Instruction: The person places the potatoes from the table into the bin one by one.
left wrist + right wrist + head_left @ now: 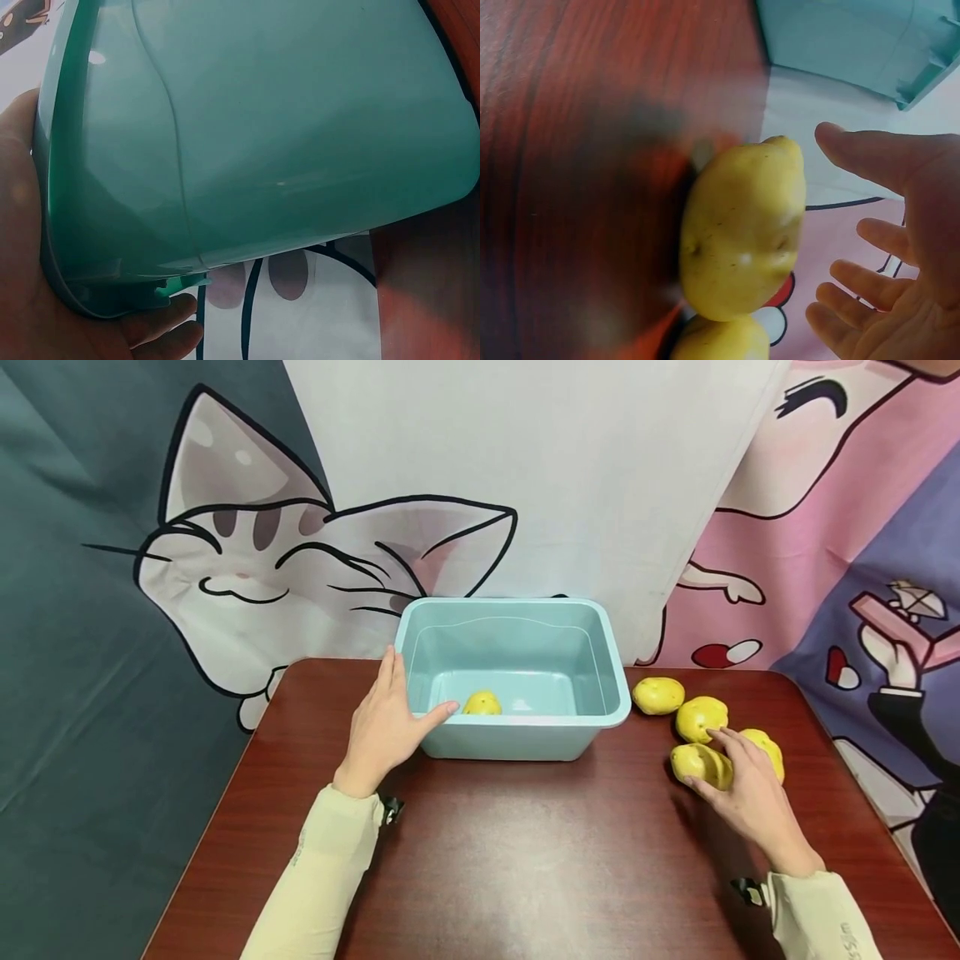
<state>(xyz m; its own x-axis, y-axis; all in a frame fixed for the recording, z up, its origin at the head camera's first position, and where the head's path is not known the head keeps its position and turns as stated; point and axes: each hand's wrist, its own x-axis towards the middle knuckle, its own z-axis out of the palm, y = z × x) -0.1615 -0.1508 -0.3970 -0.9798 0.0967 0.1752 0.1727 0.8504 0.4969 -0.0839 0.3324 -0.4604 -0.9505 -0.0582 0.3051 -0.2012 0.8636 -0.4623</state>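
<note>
A light blue plastic bin (501, 740) stands at the far edge of the table, with one yellow potato (482, 702) inside. My left hand (381, 720) rests against the bin's front left corner. Its fingers are straight along the left side, and the thumb lies at the front rim. In the left wrist view the bin wall (277, 127) fills most of the picture. My right hand (757, 797) hovers, fingers spread, over the nearest potato (696, 762) in a group of several to the bin's right. The right wrist view shows that potato (742, 232) apart from the fingers.
More potatoes lie close by: one (658, 695) beside the bin, another (701, 718) in the middle, and a third (767, 752) partly behind my right hand. The dark red wooden table (495, 860) ends at a cartoon-printed cloth (585, 485).
</note>
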